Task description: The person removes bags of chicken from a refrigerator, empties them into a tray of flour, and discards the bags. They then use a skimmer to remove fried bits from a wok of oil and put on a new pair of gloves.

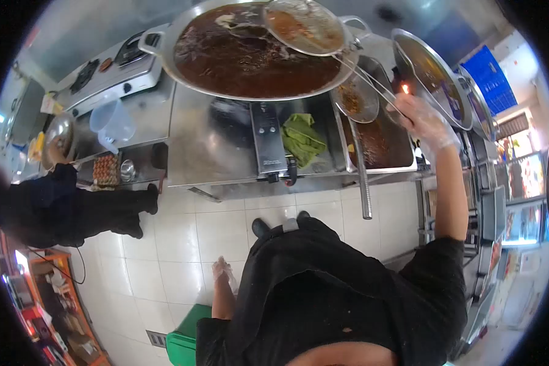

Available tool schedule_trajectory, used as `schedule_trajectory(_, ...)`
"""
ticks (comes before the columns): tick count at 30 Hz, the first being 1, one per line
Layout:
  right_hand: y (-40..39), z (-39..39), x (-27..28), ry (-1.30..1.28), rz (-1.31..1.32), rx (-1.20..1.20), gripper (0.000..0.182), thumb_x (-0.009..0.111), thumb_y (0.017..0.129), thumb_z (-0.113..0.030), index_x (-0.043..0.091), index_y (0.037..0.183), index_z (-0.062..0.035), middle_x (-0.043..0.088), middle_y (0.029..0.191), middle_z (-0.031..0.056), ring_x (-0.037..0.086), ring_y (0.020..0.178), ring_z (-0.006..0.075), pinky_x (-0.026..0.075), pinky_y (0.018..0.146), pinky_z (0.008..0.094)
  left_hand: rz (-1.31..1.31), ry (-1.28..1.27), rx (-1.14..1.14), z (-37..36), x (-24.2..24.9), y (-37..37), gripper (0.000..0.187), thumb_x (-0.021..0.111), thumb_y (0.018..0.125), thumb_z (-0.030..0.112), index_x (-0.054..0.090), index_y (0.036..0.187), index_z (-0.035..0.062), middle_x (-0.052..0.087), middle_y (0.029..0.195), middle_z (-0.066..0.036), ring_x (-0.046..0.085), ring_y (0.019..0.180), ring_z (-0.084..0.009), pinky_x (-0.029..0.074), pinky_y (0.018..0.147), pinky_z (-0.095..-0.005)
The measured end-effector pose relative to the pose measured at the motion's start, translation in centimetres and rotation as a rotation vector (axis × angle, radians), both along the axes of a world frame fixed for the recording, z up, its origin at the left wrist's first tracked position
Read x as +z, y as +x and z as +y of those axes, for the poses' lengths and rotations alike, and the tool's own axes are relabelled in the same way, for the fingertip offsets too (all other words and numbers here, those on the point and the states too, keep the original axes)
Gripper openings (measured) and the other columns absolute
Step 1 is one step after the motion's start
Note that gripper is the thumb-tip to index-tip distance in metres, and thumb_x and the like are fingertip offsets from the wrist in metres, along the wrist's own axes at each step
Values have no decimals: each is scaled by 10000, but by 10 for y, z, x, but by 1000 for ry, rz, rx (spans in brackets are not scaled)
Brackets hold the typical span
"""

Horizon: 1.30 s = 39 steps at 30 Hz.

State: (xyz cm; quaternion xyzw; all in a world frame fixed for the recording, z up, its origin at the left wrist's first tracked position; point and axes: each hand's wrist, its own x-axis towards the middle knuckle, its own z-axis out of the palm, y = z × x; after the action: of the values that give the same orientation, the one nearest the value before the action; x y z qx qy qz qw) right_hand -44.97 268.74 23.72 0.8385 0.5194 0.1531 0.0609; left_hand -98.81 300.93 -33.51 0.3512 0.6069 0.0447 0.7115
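Note:
My right hand (424, 122), in a clear plastic glove, is closed around the long wire handle of a round strainer (305, 29). The strainer hangs over the right back part of a wide two-handled pan (165, 64) full of dark brown liquid, with some reddish bits in its mesh. Below its handle, a second strainer (358, 97) with a ribbed metal handle rests over a rectangular tray (409, 166) of dark sauce. My left hand (222, 268), also gloved, hangs low at my side above the tiled floor, holding nothing, fingers loosely apart.
A green cloth (303, 140) lies beside the burner control box (267, 140). On the right, another large pan (430, 67) stands near a small flame (405, 88). At left are a gas stove (113, 79), a plastic jug (113, 122), an egg tray (106, 169) and a co-worker (73, 207). A green bin (186, 335) stands below.

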Motion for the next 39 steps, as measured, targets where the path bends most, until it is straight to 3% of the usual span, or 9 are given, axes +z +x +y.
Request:
schedule_trajectory(2,-23,-38,8,15,190,-229,276,578,823,-47,585,1097,-70,544,1195,135,487,1148,367,411,975,427,32,8,-50,1,10,12,264,593,894,330,527,825,84,487,649,-35,512,520,-188,432,432,-343)
schedule_trajectory(5,-60,-111,7,-43,5,-301,337,581,872,-155,553,1202,-91,555,1172,77,569,1025,245,462,892,352,41,13,-138,8,33,26,237,599,884,305,531,814,89,491,656,-31,504,515,-187,431,442,-340)
schedule_trajectory(7,-87,-142,8,707,873,-1011,286,579,902,-176,589,1162,-56,558,1077,49,552,839,120,454,751,266,20,2,-202,16,33,32,221,602,879,291,534,811,91,489,657,-28,499,512,-185,428,447,-340)
schedule_trajectory(10,-107,-187,-6,750,955,-1149,277,608,908,-229,623,1094,-24,536,965,6,464,748,40,403,659,214,-60,14,-295,29,24,43,191,599,869,262,532,797,97,489,655,-27,495,509,-181,409,440,-338)
schedule_trajectory(14,-93,-269,-78,260,726,-895,261,644,855,-262,653,1034,-73,645,823,80,595,715,274,470,686,358,-67,-54,-225,50,15,67,175,612,860,254,527,796,115,486,661,-18,482,505,-168,390,451,-320)
schedule_trajectory(22,-137,-185,-81,158,195,-1119,324,452,954,-319,613,883,-46,612,833,238,581,789,412,440,709,500,-98,-28,-228,72,35,84,177,619,872,261,513,814,131,484,675,4,488,545,-151,398,487,-295)
schedule_trajectory(32,-158,-198,-137,106,199,-1204,371,365,987,-326,579,1088,-41,647,921,224,582,857,455,435,721,504,-119,-268,-99,30,17,36,163,598,887,258,512,838,130,470,663,-11,474,559,-174,373,492,-327)
schedule_trajectory(36,-133,-168,-148,302,296,-1281,318,410,973,-307,555,945,-25,600,875,270,555,862,475,413,698,528,99,-159,-186,24,10,43,225,603,882,286,527,806,89,481,656,-18,495,550,-177,394,491,-342)
schedule_trajectory(39,-79,-176,-198,532,398,-947,212,463,952,-198,536,860,-21,471,649,193,475,581,334,392,565,439,-11,-62,-109,27,14,44,263,616,866,307,527,768,80,485,638,-20,510,547,-171,395,481,-325)
